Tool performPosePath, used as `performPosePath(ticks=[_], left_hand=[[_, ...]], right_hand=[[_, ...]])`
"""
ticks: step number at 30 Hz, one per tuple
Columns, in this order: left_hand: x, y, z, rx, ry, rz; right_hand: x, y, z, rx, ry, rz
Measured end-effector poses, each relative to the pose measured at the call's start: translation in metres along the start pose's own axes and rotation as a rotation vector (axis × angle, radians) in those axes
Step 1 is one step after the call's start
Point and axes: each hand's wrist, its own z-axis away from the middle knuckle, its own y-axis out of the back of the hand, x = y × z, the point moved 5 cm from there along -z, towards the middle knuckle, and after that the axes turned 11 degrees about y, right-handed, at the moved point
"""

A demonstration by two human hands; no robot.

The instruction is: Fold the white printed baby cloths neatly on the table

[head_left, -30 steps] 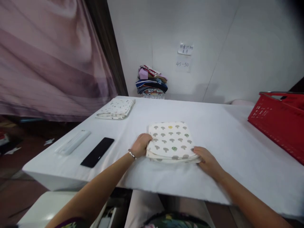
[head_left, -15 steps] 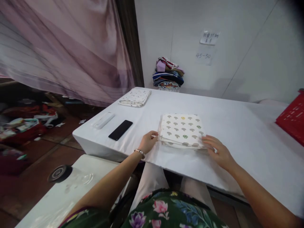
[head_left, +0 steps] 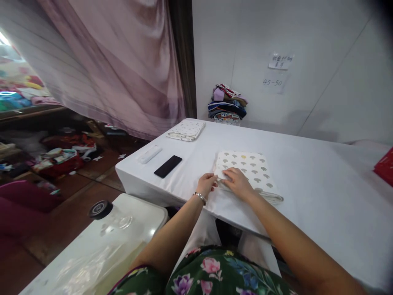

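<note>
A folded white cloth (head_left: 250, 168) printed with grey mushrooms, with one yellow figure among them, lies near the front edge of the table. At its front left corner, my left hand (head_left: 207, 184) pinches the edge between thumb and fingers. My right hand (head_left: 238, 183) reaches across the front of the cloth to that same corner, its bent fingers and thumb on the fabric close to my left fingertips. The front right corner shows thick, rounded folded layers. My right hand and wrist hide part of the front edge.
A black phone (head_left: 168, 166) and a white slim case (head_left: 150, 154) lie left on the white table (head_left: 307, 180). Behind them is another folded cloth (head_left: 186, 129). A fabric stack (head_left: 227, 107) stands by the wall, a red basket (head_left: 385, 167) at right. A side table (head_left: 135, 209) holds a clear container.
My right hand has moved left from the cloth's right side to its front left corner. My left hand stays at that corner. The view has shifted slightly left.
</note>
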Motion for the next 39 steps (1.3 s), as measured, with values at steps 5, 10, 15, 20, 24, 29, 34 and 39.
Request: performPosePath(ticks=[5,10,15,20,24,29,34,39], left_hand=[[-0.002,-0.001,0.001,0.019,-0.04,0.038],[-0.003,0.001,0.002,0.016,-0.048,0.076],[0.009,-0.003,0.008,-0.011,-0.183,0.06],[0.016,0.0,0.01,0.053,-0.302,-0.027],[-0.001,0.004,0.006,0.08,-0.22,-0.235],[-0.007,0.0,0.002,0.102,-0.157,-0.544],[0.003,-0.005,-0.005,0.147,-0.137,-0.745],[-0.001,-0.004,-0.012,0.162,-0.092,-0.644]], right_hand=[[0.002,-0.003,-0.008,0.008,-0.014,-0.035],[-0.002,0.003,-0.004,0.058,-0.022,-0.081],[-0.012,-0.007,-0.003,-0.047,0.077,0.045],[0.02,0.012,-0.009,0.145,-0.213,-0.268],[0.041,0.04,-0.009,0.318,-0.389,-0.513],[0.034,0.056,-0.017,0.324,-0.28,-0.406],[0.012,0.04,-0.028,0.094,-0.082,-0.097],[-0.008,-0.004,-0.022,-0.354,0.065,0.118]])
